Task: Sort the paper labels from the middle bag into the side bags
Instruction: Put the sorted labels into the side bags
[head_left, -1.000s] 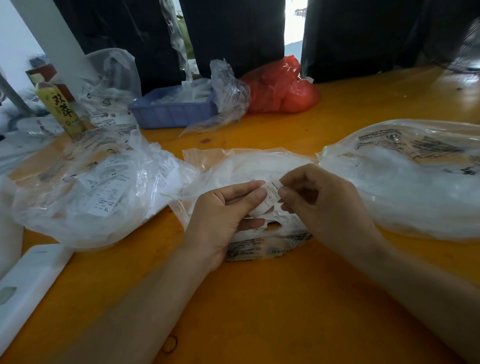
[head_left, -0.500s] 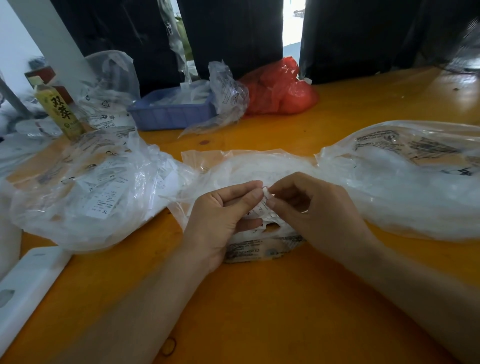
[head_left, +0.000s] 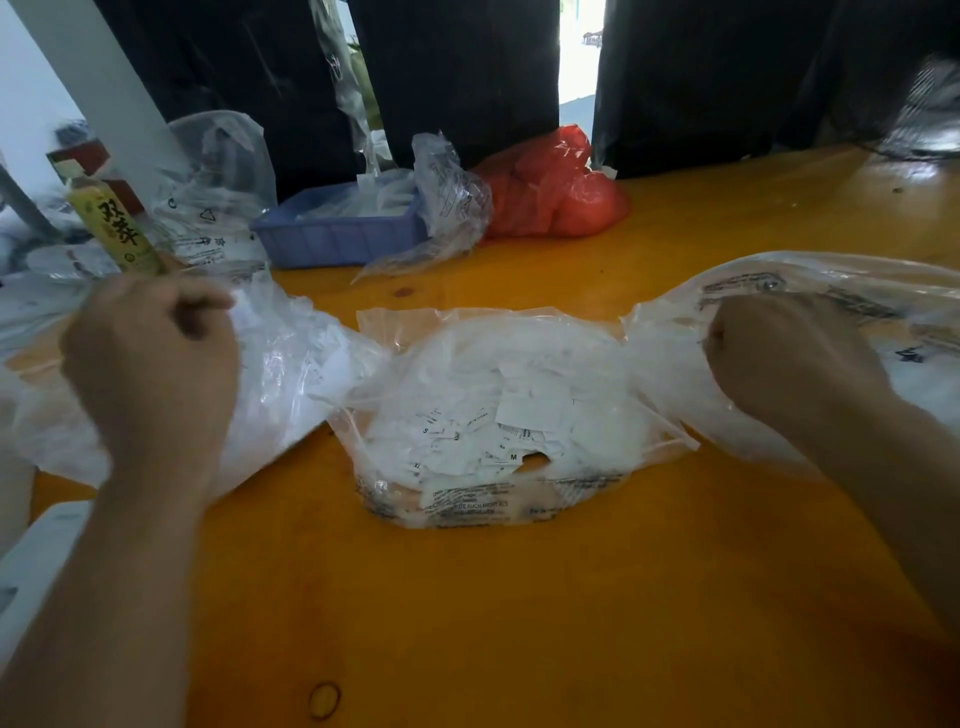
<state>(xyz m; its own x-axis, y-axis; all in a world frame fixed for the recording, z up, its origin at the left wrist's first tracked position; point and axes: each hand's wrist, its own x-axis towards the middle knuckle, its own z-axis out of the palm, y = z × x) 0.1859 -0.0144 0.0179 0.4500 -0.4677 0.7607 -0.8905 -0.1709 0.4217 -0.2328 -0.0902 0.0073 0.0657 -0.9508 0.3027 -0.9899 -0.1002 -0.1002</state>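
Head view: the left hand (head_left: 150, 374) sits over the left bag (head_left: 291, 384) with its fingers curled in; whether they pinch a label cannot be told. The right hand (head_left: 789, 358) is likewise curled at the right bag (head_left: 675, 358), its grip hidden. Between them on the orange table (head_left: 519, 613), the middle bag (head_left: 613, 441) lies open, heaped with white paper labels (head_left: 467, 441); "S" and "M" can be read. A yellow bottle (head_left: 117, 228) bears Chinese characters.
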